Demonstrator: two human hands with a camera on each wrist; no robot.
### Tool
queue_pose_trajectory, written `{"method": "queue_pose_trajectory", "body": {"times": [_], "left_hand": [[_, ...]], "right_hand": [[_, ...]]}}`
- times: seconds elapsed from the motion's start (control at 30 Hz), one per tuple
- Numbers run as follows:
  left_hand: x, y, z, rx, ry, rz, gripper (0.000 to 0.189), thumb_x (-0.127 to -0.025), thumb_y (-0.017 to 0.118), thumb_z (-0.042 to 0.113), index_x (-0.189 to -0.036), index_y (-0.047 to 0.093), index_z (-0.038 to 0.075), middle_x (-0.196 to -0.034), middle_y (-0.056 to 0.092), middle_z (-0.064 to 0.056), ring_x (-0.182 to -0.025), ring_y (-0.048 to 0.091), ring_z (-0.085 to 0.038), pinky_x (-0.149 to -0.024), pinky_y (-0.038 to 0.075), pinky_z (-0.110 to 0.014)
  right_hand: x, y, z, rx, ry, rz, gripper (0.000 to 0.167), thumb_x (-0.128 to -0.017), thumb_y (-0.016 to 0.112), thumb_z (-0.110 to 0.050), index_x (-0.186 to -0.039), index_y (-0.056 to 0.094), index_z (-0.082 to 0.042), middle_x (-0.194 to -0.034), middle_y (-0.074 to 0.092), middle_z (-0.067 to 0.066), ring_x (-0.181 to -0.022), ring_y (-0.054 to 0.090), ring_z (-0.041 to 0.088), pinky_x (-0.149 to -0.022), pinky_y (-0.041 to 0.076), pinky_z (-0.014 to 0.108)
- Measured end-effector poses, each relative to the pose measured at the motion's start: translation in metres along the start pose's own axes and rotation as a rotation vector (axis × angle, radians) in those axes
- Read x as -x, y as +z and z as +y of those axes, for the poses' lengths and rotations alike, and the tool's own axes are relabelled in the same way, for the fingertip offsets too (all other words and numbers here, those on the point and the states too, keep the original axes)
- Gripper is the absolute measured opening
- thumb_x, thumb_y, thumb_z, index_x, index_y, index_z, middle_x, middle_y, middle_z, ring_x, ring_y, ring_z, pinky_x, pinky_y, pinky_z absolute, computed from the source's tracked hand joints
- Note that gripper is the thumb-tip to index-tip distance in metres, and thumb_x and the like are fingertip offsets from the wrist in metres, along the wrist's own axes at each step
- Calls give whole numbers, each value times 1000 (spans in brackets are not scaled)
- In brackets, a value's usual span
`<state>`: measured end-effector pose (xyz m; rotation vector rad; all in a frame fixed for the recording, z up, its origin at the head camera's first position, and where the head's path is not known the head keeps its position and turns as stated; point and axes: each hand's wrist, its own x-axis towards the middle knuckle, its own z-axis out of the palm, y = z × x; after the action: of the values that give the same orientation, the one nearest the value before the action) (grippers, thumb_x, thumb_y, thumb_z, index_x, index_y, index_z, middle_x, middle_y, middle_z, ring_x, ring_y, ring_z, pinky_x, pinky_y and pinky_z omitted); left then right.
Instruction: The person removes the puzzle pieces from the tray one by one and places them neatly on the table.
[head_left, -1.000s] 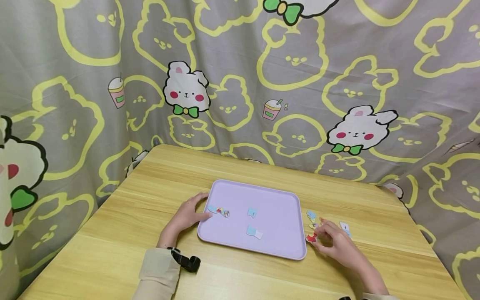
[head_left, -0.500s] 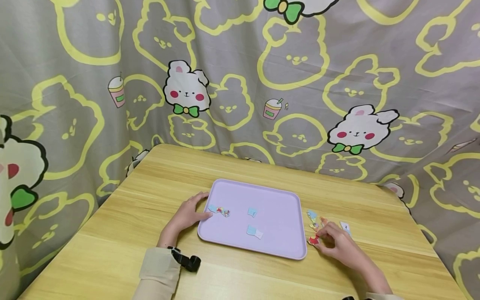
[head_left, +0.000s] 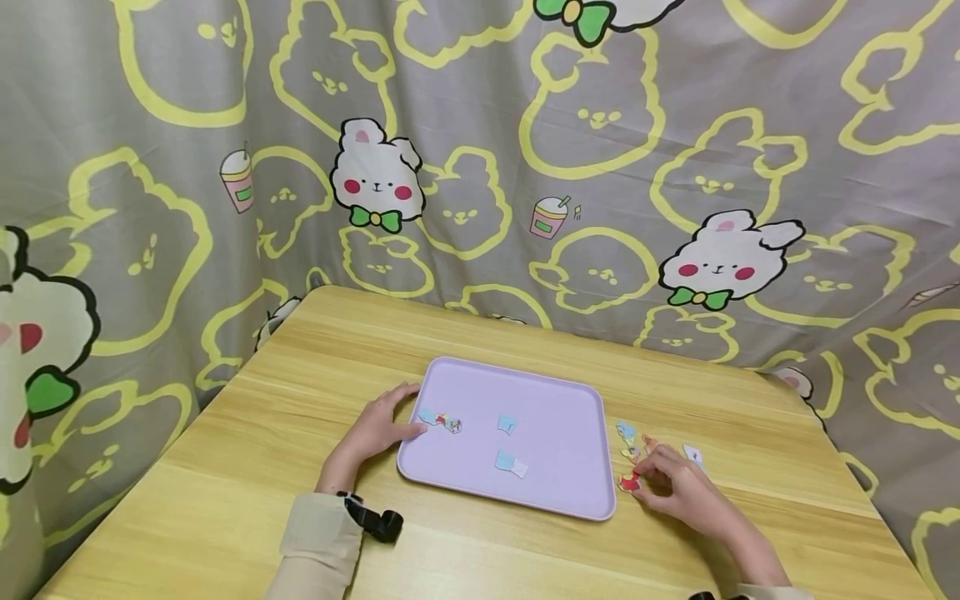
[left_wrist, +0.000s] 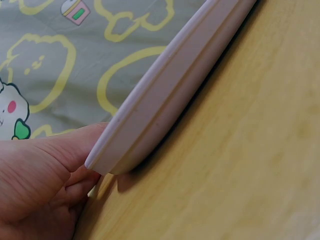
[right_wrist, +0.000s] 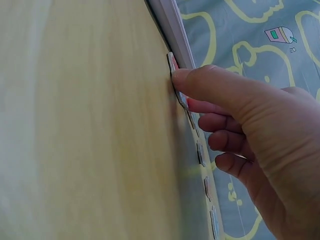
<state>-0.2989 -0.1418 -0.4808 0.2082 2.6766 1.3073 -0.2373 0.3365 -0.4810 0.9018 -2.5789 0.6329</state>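
My right hand [head_left: 682, 487] pinches a red puzzle piece [head_left: 628, 483] between thumb and index finger, close over the table just right of the tray. In the right wrist view the thumb presses the near edge of this flat piece, and the other fingers curl behind it. My left hand [head_left: 377, 425] holds the left edge of the lilac tray [head_left: 555, 400], thumb over the rim [left_wrist: 130, 107] and fingers at the outside. On the tray lie a joined colourful strip of pieces [head_left: 441, 420], a light-blue piece [head_left: 507, 425] and a blue-and-white pair [head_left: 511, 463].
Right of the tray lie a blue piece [head_left: 626, 432], a yellowish piece [head_left: 630, 452], an orange piece [head_left: 649, 442] partly behind my fingers, and a white-and-blue piece [head_left: 693, 455]. A patterned curtain [head_left: 465, 208] hangs behind the wooden table [head_left: 360, 333].
My right hand has shifted the red puzzle piece slightly to the right and toward me, away from the tray's edge. The left hand keeps its hold on the tray.
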Motion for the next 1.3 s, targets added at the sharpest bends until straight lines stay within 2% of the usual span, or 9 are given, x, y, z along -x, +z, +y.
{"method": "queue_pose_trajectory", "body": {"times": [0.13, 0.23, 0.33, 0.47, 0.57, 0.73, 1.07, 1.17, 1.3], "left_hand": [[0, 0, 0, -5, -1, -3, 70, -89, 72, 24, -150, 40, 11, -159, 27, -24, -147, 23, -46, -119, 23, -62], [0, 1, 0, -3, -3, -5, 70, -89, 72, 24, -150, 40, 11, -159, 26, -24, -147, 23, -46, -120, 23, -61], [0, 1, 0, -2, -3, -5, 70, -89, 72, 24, -150, 40, 10, -159, 26, -24, -147, 23, -47, -119, 22, -62], [1, 1, 0, -2, 5, -5, 70, -89, 72, 24, -149, 40, 9, -159, 27, -25, -147, 23, -47, -119, 23, -62], [1, 1, 0, -9, 13, -5, 70, -89, 72, 23, -150, 40, 9, -159, 27, -25, -146, 24, -48, -119, 23, -62], [0, 1, -1, -1, 10, -2, 70, -89, 72, 23, -150, 40, 10, -159, 27, -25, -147, 23, -47, -119, 23, -62], [-1, 1, -2, -5, 2, -2, 70, -89, 72, 23, -150, 39, 11, -159, 26, -24, -147, 23, -46, -120, 22, -62], [-1, 1, -2, -14, 6, -1, 70, -89, 72, 23, -150, 39, 11, -159, 26, -24, -147, 23, -47, -119, 22, -62], [-1, 1, -2, -17, 9, -1, 70, -89, 72, 24, -150, 39, 10, -159, 26, -24, -147, 24, -47, -119, 22, -63]], "right_hand": [[-1, -2, -2, 13, 28, -19, 35, -63, 87, -3, -87, 69, -20, -99, 68, -1, -111, 64, 38, -93, 26, -9], [-1, -4, -3, 8, 39, -33, 34, -63, 87, -3, -87, 69, -20, -104, 69, 5, -108, 57, 56, -102, 18, -5], [-1, -3, -3, 24, 29, -26, 34, -62, 88, -3, -87, 70, -19, -103, 69, 5, -107, 60, 52, -100, 21, -7], [-1, -3, -3, 34, 13, -3, 34, -62, 88, -4, -89, 72, -16, -97, 68, -1, -98, 67, 28, -87, 35, -7], [-1, -3, -3, 26, 14, 10, 34, -63, 87, -3, -91, 73, -15, -97, 67, -3, -102, 66, 16, -87, 36, -6], [-1, -4, -5, 20, 33, 11, 34, -66, 87, -4, -93, 72, -17, -103, 69, 0, -123, 59, 22, -101, 27, -5], [-7, -2, -17, 34, 86, -15, 30, -70, 86, -12, -96, 73, -17, -100, 68, -5, -114, 58, 50, -110, 23, 3], [-11, 1, -19, 8, 51, -10, 30, -71, 85, -12, -98, 72, -16, -92, 65, -9, -100, 66, 33, -112, 24, 4], [-19, 6, -21, -46, -61, 20, 34, -69, 85, -3, -99, 71, -10, -84, 59, -7, -71, 55, 8, -82, 41, 4]]}}
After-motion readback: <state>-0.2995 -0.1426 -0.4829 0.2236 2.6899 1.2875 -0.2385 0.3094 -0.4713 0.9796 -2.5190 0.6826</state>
